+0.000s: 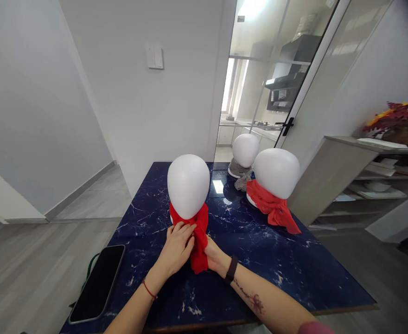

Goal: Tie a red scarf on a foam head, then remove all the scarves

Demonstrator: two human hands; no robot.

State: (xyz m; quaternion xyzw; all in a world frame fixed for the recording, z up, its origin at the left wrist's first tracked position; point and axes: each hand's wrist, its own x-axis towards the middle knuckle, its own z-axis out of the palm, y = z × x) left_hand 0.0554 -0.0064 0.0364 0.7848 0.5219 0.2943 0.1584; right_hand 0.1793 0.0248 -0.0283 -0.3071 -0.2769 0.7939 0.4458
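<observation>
A: Largest item first?

B: The dark blue tabletop [280, 250]. It bore three white head forms. The near form [188, 185] stood directly before the person, probably so both hands could reach it; the right-hand form [277, 171] and rear form [245, 149] stood apart, which presumably left working room.

A: Cloths?

B: A red scarf [200, 232] lay around the near form's base, one end hanging down in front. A coral scarf [273, 206] wrapped the right-hand form, a grey scarf [240, 170] the rear one.

A: Hands?

B: Left hand [179, 245] on the red scarf's front, fingers bent over the cloth, apparently steadying it; could not tell whether they pinched. Right hand [215, 255] beside the hanging end, likely backing it; fingers mostly hidden, grip undetermined.
</observation>
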